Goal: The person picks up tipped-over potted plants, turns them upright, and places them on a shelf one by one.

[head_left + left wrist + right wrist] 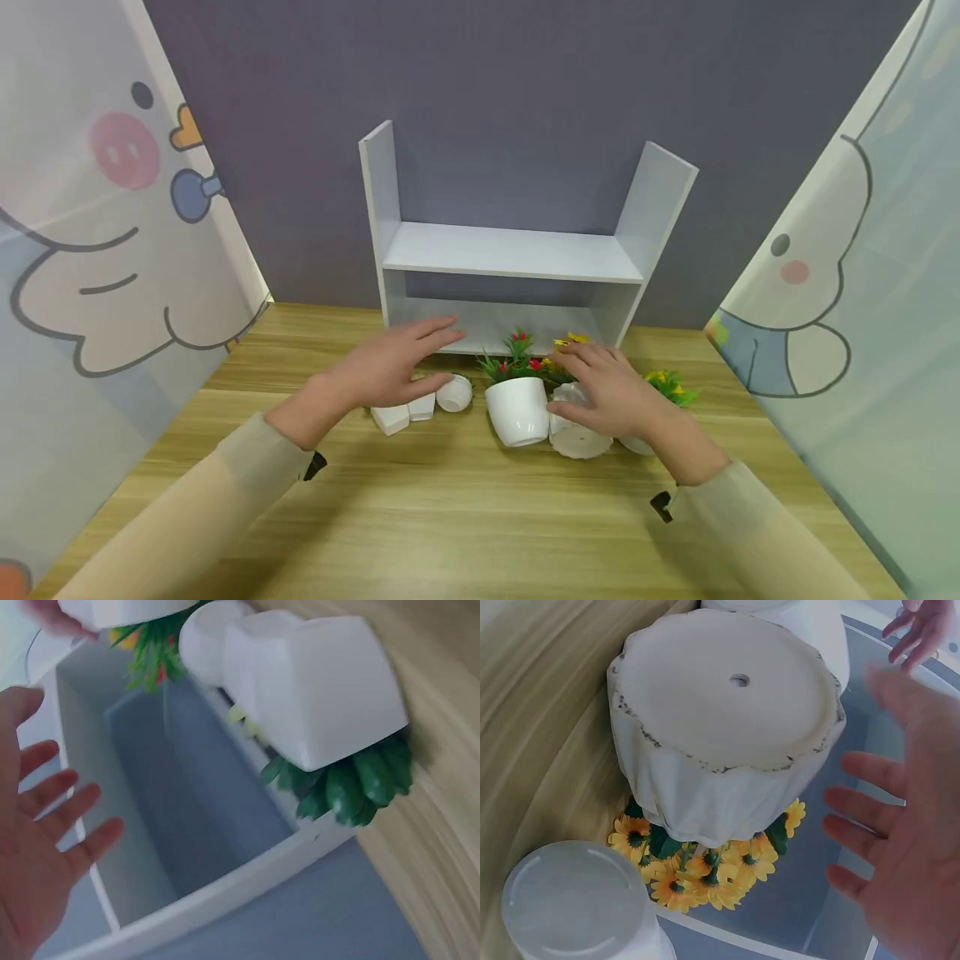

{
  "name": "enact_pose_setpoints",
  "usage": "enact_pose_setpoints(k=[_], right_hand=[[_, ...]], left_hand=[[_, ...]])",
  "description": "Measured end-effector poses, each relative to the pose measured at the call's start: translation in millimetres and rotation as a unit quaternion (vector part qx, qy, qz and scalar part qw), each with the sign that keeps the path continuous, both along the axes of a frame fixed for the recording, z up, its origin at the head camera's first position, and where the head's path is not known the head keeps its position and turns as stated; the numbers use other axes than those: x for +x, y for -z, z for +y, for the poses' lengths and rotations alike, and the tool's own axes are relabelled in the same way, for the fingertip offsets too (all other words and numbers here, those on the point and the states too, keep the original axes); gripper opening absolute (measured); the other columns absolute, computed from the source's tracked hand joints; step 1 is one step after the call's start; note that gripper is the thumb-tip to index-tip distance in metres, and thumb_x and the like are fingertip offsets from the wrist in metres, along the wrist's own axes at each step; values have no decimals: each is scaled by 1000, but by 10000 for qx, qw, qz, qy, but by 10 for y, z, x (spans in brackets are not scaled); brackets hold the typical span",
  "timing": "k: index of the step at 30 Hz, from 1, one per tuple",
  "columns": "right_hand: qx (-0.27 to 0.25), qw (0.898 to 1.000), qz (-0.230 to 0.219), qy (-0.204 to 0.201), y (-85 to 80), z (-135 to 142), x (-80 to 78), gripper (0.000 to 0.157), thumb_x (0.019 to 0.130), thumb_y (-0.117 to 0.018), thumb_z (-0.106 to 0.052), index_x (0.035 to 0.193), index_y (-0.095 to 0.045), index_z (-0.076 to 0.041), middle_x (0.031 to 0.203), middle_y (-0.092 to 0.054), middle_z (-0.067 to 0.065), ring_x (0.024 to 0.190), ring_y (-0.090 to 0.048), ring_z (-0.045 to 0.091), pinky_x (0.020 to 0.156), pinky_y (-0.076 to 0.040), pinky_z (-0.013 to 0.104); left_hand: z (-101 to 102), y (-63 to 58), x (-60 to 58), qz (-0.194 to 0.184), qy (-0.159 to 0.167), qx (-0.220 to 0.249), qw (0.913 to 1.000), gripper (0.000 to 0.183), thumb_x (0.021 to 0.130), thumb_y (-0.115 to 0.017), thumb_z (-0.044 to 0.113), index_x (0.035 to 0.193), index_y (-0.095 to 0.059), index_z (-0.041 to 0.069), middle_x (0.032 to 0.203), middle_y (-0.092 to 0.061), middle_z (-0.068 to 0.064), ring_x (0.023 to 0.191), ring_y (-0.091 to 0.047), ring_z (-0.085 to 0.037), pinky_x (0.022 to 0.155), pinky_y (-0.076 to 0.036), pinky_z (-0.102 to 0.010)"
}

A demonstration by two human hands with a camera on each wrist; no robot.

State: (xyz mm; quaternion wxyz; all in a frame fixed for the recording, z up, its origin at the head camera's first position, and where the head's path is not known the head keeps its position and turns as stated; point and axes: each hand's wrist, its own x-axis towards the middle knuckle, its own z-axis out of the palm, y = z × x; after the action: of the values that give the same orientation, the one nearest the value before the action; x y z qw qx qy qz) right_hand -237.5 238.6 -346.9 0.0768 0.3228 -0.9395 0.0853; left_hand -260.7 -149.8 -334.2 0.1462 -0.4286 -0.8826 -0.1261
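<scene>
Honestly, left hand (386,362) and right hand (611,392) are both empty, fingers apart. Fluted pot (581,442) lies just in front of the shelf (510,250); probably hard, maybe chippable, so I'd cradle its sides.

Back wall (517,83): flat dark grey with a faint purple cast, rising behind the rear edge of the worktop.
Worktop (420,521): light yellow-brown wood look, grain running mostly side to side.
Shelf unit (517,250): white, standing toward the back of the worktop; two side panels rise above a middle board, with a lower board (543,317) beneath it.
Left sheet (82,333): pale, printed with a large grey-outlined cartoon figure, a pink round patch, a dark oval eye and orange and blue shapes.
Right sheet (900,275): pale blue-green, printed with another cartoon figure, pink-cheeked, in blue.
Light: soft, leaving a pale sheen on the near middle of the worktop; bluish in both wrist views.
</scene>
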Motion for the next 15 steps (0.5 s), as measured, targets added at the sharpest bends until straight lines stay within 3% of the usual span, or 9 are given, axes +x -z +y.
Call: enact_pose_setpoints(k=[3,6,10,14,15], right_hand=[[-285,9989,361,-78,1,28,31,47,104,-75,-36,141,-70,-8,143,-71,13,136,-64,41,115,-45,68],[-541,9970,548,-114,-5,86,69,35,104,-74,-28,132,-75,-8,132,-76,10,127,-70,40,110,-51,67],[-715,9941,790,-188,-4,186,96,29,103,-76,-24,127,-77,-8,125,-78,8,118,-74,38,104,-56,63],[-832,9899,1099,-341,-8,278,109,27,99,-79,-18,123,-78,-8,120,-79,8,112,-76,35,99,-60,61],[-854,9891,1145,-368,-10,296,114,27,98,-79,-17,123,-78,-8,121,-79,9,113,-76,36,99,-60,61]], left_hand=[[-65,-99,-27,577,321,822,9944,52,103,-76,22,151,-63,6,156,-62,-18,139,-65,-38,111,-57,-56],[-162,-288,-92,1286,447,1698,9760,41,100,-75,12,139,-70,1,142,-70,-19,129,-69,-36,102,-61,-49],[-323,-646,-248,1901,358,2834,9393,35,99,-70,5,133,-71,-3,135,-72,-22,121,-70,-36,93,-61,-27],[-448,-982,-452,2006,4,3963,8959,38,98,-67,1,135,-70,-2,134,-69,-22,120,-71,-33,90,-55,-12],[-473,-1050,-509,1972,-120,4114,8898,40,98,-67,2,138,-69,-1,137,-67,-22,122,-70,-32,89,-55,-11]])
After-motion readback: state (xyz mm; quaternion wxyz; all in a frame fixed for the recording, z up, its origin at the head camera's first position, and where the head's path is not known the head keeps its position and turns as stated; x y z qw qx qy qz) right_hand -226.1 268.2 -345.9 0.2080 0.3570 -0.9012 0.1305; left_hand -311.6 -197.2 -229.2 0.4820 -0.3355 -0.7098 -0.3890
